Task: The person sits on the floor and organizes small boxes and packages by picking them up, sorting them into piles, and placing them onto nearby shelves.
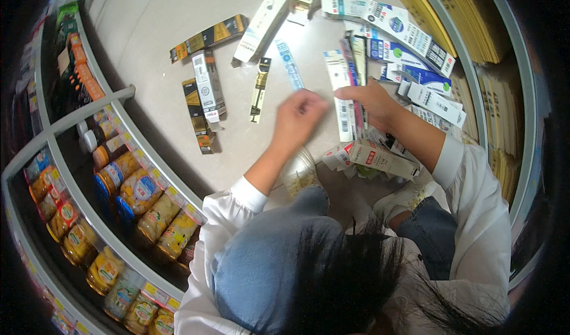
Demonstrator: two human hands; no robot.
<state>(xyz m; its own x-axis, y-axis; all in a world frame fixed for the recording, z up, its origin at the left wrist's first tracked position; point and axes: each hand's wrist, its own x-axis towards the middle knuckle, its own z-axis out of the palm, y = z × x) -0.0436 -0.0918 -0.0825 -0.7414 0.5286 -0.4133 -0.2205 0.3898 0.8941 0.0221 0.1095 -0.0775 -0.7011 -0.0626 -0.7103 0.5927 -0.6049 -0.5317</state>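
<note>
My right hand (376, 103) grips an upright bundle of slim packets; a white packet with a barcode (343, 116) is at its front, with pink, purple and cream ones behind. My left hand (299, 117), blurred, is curled to the left of the bundle, with nothing visible in its fingers. Just beyond its knuckles lies a slim blue patterned packet (288, 63) on the tiled floor. A black and cream packet (260, 91) lies farther left. Below the bundle, near my shoes, is a small heap of cartons, including a cream carton with a red label (384, 159).
Black and gold cartons (209, 36) and a grey-white carton (208, 83) lie at the left. White and blue cartons (401, 32) pile up at the right. A shelf of fruit jars (140, 190) borders the left; a rack of yellow paper stacks (472, 18) borders the right.
</note>
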